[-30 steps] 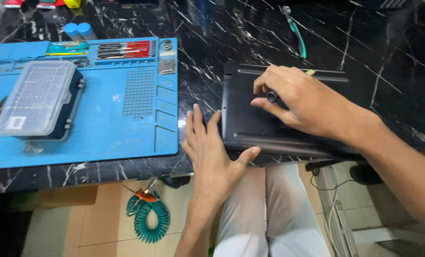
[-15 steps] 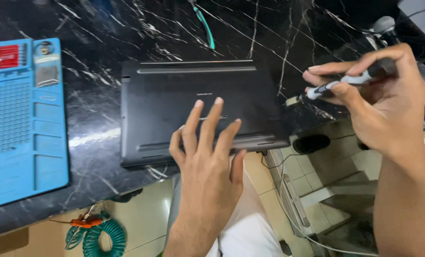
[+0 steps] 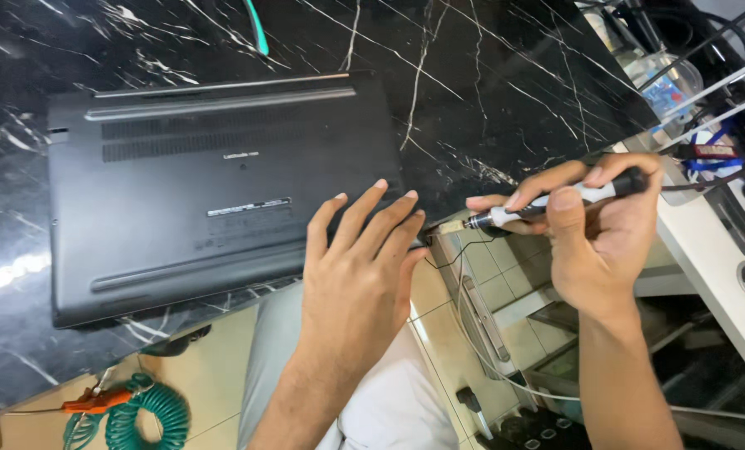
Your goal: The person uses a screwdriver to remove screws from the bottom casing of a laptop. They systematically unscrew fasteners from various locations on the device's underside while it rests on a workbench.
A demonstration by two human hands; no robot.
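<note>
A black laptop (image 3: 197, 192) lies upside down on the black marble table (image 3: 489, 75), its bottom cover facing up. My left hand (image 3: 360, 267) rests flat on the laptop's near right corner, fingers spread. My right hand (image 3: 597, 225) is off the table's right edge, gripping a slim grey and black electric screwdriver (image 3: 547, 200). The screwdriver's tip points left toward the laptop's right corner, a short way from my left fingertips.
A green-handled tool (image 3: 257, 33) lies at the table's far edge. A teal coiled cable with an orange clip (image 3: 139, 412) sits on the tiled floor below. A white shelf (image 3: 722, 242) with cables and a clear container (image 3: 664, 79) stands at the right.
The view has shifted right, so the blue work mat has left the frame. My right hand lifted off the laptop and now holds the screwdriver, lower and nearer the laptop's corner. My left hand stays on the laptop.
</note>
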